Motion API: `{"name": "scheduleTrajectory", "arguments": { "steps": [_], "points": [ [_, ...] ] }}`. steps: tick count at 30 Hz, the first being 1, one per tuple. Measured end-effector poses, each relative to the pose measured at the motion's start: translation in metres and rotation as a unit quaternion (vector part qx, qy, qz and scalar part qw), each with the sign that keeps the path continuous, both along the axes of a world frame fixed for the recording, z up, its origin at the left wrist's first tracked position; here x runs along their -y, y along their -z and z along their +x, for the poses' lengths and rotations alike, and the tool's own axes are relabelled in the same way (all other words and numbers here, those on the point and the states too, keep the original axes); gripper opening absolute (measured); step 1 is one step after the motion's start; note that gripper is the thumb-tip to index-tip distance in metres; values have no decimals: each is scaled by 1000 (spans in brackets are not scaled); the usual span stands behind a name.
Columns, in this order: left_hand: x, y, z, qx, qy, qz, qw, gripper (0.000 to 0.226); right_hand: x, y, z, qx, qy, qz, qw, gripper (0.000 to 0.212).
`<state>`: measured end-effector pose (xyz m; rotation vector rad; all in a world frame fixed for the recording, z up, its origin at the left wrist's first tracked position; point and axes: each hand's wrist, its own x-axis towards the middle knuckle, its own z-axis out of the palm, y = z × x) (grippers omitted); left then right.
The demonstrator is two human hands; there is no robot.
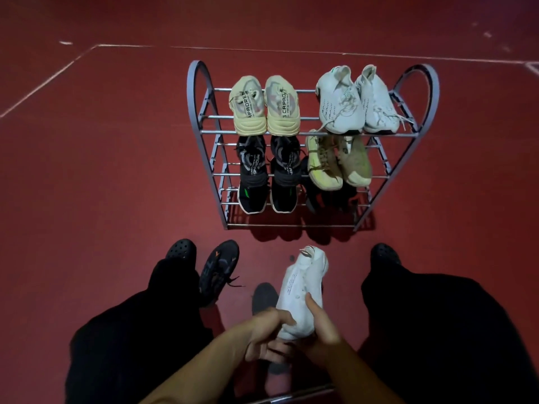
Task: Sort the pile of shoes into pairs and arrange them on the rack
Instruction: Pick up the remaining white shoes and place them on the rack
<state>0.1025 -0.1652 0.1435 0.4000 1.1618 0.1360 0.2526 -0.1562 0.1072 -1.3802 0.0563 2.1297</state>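
A grey metal shoe rack (204, 132) stands ahead on the red floor. Its top shelf holds a cream pair (264, 107) and a white pair (354, 103). Below sit a black pair (267, 173) and a yellow-green pair (338, 158), with dark shoes (329, 196) lower right. Close to me, a white shoe (303, 284) is held up, toe pointing at the rack. My left hand (262, 335) grips its heel from the left and my right hand (319, 328) grips it from the right. A dark grey shoe (262, 298) lies under it. A black-and-orange shoe (218, 269) lies on the floor at left.
My legs in black trousers and black clogs (180, 249) flank the shoes, the other clog (385, 253) at right. A metal bar (297, 393) crosses the bottom edge. White lines (49, 78) mark the red floor to the left and behind the rack.
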Motion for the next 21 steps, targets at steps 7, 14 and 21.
{"name": "scheduleTrajectory", "arguments": {
  "steps": [7,14,21],
  "points": [
    [-3,6,5,-129,-201,147,960,16,5,6,-7,61,29,127,990,51],
    [-1,-6,-6,-70,-123,157,977,12,-11,-4,-2,-69,77,132,986,79],
    [-10,-12,-16,42,-264,151,952,12,-22,1,11,61,90,129,986,44]
  ]
}}
